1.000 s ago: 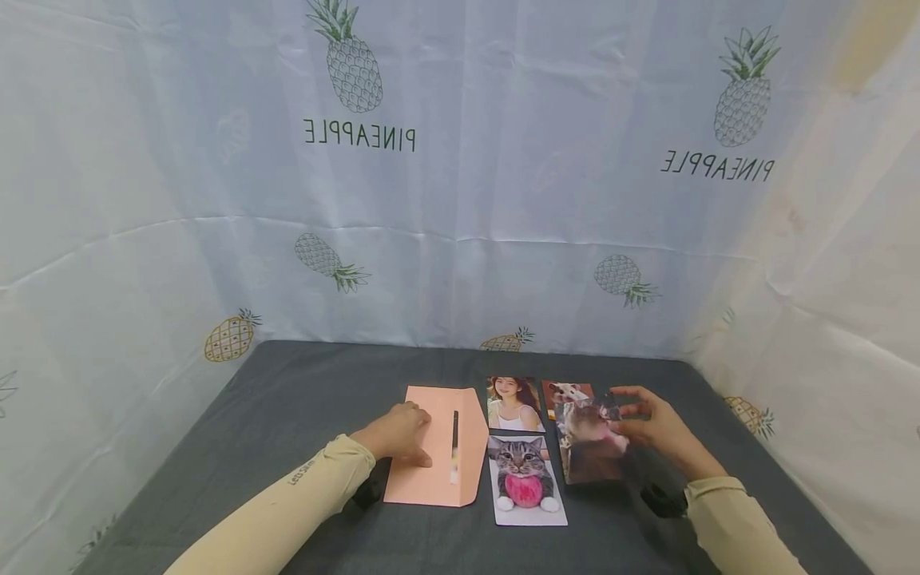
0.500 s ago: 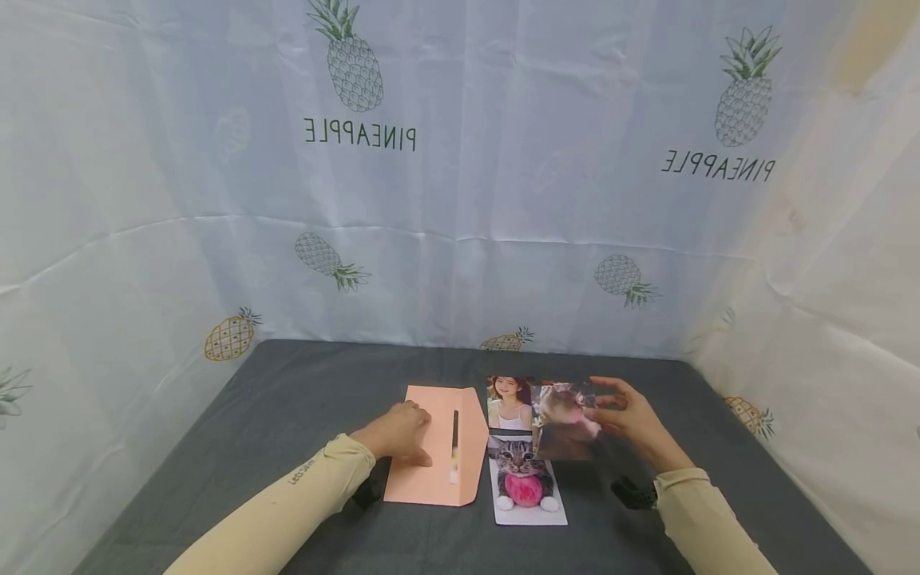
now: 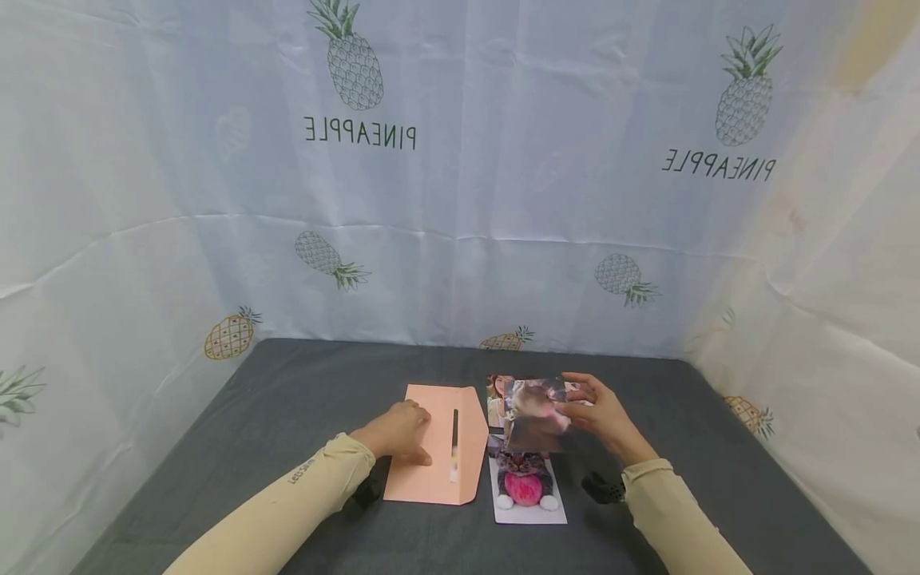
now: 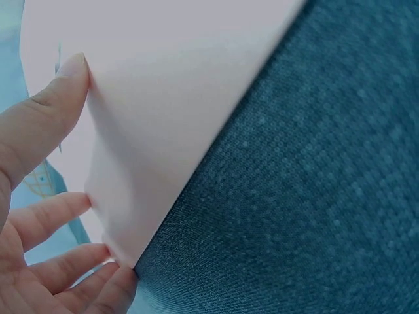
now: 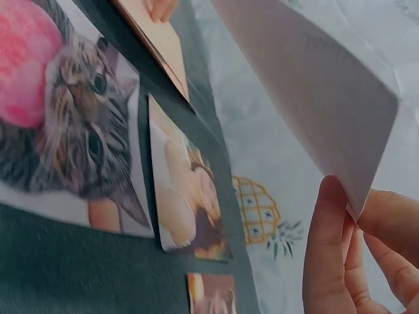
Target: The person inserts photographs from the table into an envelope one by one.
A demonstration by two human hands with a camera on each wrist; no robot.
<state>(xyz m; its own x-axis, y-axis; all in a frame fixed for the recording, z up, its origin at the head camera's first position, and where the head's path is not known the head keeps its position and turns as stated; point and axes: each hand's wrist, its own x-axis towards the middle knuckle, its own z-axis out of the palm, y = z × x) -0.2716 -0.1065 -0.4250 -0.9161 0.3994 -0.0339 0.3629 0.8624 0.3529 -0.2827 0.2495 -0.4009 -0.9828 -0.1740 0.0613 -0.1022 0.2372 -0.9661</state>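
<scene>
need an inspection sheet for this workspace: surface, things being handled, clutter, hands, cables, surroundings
Surface: dark cloth.
Job's things: peach envelope with a slit, on the cloth; cat photo and portrait photo lying near it, each partly covered in the head view by the held photo; another photo only partly in the right wrist view.
Clutter: nothing seen.
Hands: left hand touches the envelope; right hand pinches the held photo by its edge, above the cloth.
Cables: nothing seen.
Surroundings: pale curtain with pineapple prints.
</scene>
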